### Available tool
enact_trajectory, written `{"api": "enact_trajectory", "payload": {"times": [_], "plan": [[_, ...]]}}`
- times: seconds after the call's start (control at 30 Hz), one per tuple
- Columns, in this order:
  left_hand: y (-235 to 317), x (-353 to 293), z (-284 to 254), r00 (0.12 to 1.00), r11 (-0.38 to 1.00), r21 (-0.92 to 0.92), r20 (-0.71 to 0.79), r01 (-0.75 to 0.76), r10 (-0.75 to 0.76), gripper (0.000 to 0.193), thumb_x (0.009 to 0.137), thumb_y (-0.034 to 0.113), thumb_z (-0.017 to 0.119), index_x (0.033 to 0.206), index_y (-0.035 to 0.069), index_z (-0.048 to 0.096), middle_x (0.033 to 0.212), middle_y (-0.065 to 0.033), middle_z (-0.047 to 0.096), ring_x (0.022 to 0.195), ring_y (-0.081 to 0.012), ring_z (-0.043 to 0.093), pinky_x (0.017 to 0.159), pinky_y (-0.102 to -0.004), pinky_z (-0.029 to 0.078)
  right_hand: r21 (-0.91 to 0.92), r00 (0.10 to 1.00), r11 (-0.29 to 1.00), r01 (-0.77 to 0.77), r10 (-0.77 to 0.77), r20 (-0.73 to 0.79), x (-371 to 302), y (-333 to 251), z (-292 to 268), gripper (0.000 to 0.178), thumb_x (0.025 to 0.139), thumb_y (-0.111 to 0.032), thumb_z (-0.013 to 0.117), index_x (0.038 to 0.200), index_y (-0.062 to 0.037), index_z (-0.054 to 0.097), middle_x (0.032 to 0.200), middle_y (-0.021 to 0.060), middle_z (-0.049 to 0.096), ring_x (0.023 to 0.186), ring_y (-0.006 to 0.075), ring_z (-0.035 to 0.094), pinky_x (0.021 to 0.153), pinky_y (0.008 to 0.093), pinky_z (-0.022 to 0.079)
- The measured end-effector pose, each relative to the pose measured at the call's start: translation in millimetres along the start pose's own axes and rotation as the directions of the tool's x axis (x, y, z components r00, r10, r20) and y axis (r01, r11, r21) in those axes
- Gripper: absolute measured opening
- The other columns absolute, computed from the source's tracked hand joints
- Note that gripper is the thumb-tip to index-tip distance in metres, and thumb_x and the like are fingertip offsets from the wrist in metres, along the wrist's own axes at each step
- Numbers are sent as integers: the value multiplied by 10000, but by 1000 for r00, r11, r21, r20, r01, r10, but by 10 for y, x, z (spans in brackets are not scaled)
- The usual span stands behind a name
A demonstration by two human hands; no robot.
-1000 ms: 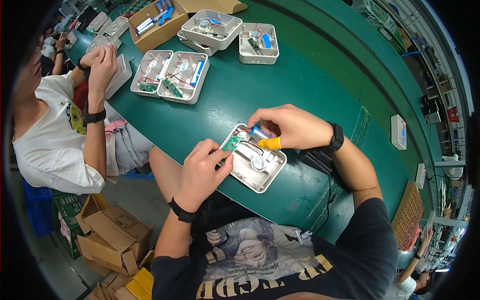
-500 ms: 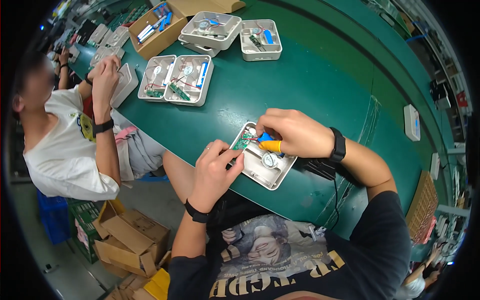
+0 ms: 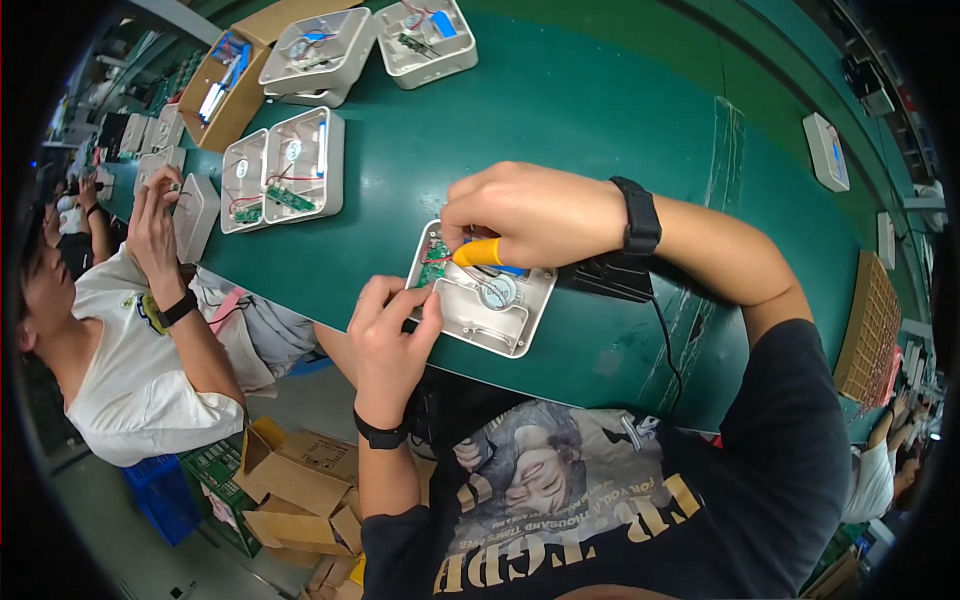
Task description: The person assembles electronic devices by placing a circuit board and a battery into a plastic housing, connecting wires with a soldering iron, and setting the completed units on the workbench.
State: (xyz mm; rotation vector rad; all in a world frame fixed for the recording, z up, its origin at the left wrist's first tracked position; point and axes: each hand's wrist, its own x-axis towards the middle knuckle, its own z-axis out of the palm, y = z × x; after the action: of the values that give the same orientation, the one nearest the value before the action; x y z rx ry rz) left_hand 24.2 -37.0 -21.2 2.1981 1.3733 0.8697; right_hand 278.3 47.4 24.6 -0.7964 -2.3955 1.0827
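Note:
A white open plastic case lies tilted on the green table in front of me. Inside are a green circuit board, thin red and black wires, a round whitish disc and a blue battery, largely covered by my hand. With thumb and index finger, my left hand grips the case's near left edge. My right hand reaches over the far side, a yellow finger cot on its thumb. Its fingers are pinched together by the board and wires; what they hold is hidden.
A black box-shaped device with a cable sits right of the case. Similar filled cases and a cardboard box of blue batteries stand far left. A co-worker sits at left, hands at another case. Cardboard boxes lie below.
My right hand has shifted toward the circuit board end of the case. The blue battery, earlier at its fingertips, now sits lower under the hand. The whole view has turned somewhat.

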Motion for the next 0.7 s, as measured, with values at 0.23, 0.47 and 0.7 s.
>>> {"api": "enact_trajectory", "payload": {"times": [0.23, 0.47, 0.7], "plan": [[2, -2, 57, 1000, 999, -37, -6, 31, -31, 130, 826, 9, 822, 947, -12, 782, 901, -107, 626, 790, -265, 640, 688, -382, 522, -61, 992, 992, -111, 114, 49, -2, -69, -75, 133, 928, -112, 737, 962, 17, 741, 917, 153, 701, 869, 345, 699, 779, 433, 565], [14, -28, 101, 999, 999, -36, -28, 37, -38, 124, 824, 11, 827, 938, -13, 783, 900, -105, 625, 791, -264, 640, 691, -379, 523, -214, 999, 976, -37, 43, 24, -64, -2, 1, 127, 912, -105, 744, 981, 1, 754, 981, 153, 678, 888, 353, 691, 786, 437, 564], [14, -58, 77, 998, 997, -61, -26, 53, -55, 125, 823, 14, 831, 935, -16, 785, 899, -102, 627, 792, -263, 640, 693, -381, 523, -190, 987, 978, -85, 108, 115, -67, 82, 63, 212, 914, -130, 763, 1106, -41, 761, 1074, 150, 633, 962, 367, 671, 832, 457, 554]]}}
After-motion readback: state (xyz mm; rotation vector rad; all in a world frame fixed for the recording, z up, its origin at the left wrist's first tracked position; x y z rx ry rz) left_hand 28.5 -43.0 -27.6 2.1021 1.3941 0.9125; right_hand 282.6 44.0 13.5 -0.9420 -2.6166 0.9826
